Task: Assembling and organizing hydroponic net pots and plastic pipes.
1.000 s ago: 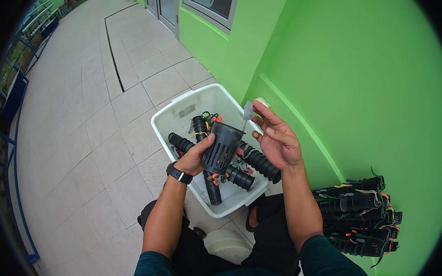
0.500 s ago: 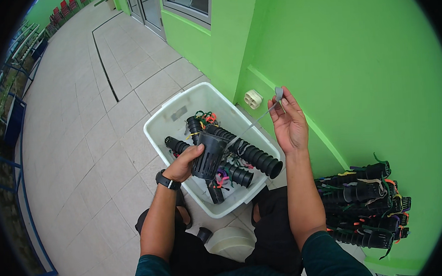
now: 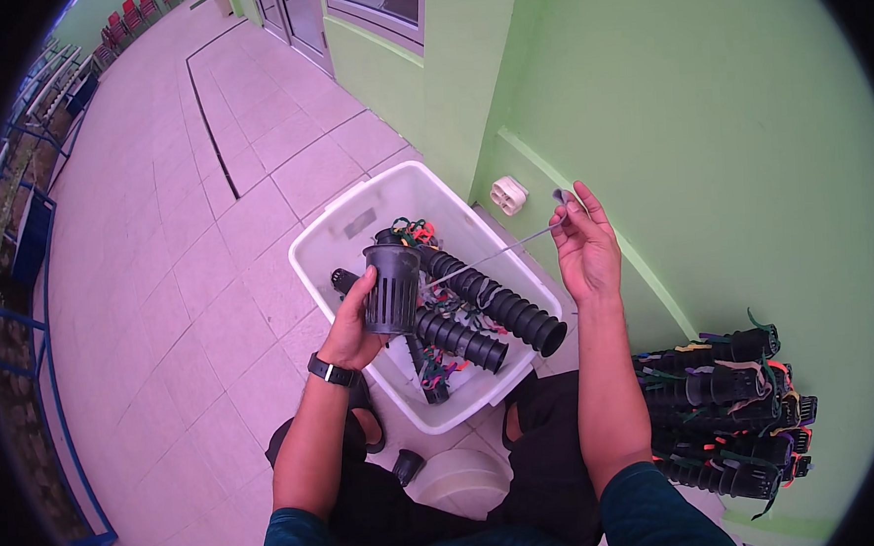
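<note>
My left hand grips a black slotted net pot by its side, nearly upright over the white plastic bin. From the pot a thin grey strip stretches tautly up to the right. Its far end is pinched in the fingers of my right hand, raised beyond the bin's right side. How the strip joins the pot is hidden. Below, inside the bin, lie nested stacks of black net pots and a shorter stack, among colourful strips.
On the right, many stacked net pots with strips lie against the green wall. Between my feet are a small black pot and a round pale object. A white fixture is near the wall base. Blue metal frames line the left.
My left hand has shifted left and turned the pot more upright. My right hand has moved slightly right and down with the strip's end. The picture has taken a pinkish tint.
</note>
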The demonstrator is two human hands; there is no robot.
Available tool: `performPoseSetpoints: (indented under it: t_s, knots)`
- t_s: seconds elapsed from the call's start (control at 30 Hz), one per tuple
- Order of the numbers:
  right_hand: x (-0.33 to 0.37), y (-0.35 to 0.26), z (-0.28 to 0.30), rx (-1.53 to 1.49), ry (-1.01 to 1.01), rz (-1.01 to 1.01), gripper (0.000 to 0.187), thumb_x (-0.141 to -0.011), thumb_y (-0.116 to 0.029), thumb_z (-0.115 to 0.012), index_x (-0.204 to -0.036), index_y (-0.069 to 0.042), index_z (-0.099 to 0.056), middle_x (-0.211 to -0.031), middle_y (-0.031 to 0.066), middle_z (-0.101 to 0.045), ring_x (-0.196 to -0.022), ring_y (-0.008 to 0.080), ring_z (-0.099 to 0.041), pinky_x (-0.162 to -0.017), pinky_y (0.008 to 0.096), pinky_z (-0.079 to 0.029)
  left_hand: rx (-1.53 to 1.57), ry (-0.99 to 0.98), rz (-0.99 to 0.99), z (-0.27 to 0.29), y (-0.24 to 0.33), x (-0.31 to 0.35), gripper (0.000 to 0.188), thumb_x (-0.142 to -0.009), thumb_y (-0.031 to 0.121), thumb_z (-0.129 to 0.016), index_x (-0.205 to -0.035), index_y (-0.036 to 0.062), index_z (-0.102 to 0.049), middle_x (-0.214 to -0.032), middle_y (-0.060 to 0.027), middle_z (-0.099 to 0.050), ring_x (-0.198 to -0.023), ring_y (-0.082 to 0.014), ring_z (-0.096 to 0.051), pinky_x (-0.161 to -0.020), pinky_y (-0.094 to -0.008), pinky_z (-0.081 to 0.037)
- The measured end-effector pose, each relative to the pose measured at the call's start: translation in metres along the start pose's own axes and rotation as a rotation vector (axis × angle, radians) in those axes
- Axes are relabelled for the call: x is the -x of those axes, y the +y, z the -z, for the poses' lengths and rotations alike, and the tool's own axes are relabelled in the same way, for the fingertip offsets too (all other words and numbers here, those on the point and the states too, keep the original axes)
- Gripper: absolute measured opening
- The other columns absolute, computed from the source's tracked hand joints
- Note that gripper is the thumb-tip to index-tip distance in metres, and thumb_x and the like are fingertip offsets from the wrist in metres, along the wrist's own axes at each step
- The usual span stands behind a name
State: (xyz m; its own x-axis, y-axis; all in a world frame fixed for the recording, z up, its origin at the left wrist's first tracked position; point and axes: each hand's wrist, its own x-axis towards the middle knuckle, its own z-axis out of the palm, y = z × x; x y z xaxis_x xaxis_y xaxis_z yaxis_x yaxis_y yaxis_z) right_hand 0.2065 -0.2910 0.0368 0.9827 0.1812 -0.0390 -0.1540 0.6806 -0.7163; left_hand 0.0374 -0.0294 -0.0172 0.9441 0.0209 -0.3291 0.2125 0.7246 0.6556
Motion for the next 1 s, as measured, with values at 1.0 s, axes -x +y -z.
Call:
performPoseSetpoints:
  t_s: [1.0]
  knots:
    - [0.055,0.068,-0.064,0.825,-0.370,0.013,0.010,-0.091,-0.005,-0.067,-0.099,0.001,-0.069,-0.090,0.0019,-0.068,-0.072,0.0037,-0.057,-0.066,0.0194,-0.045,0.192,0.057,-0.110,0.003,0.008,-0.005,0.055,-0.099,0.052,-0.048,-0.131,0.0074,-0.051,-0.120,-0.0105,-0.064,-0.105,-0.0212,-0.067,-0.091,-0.0373,-0.055]
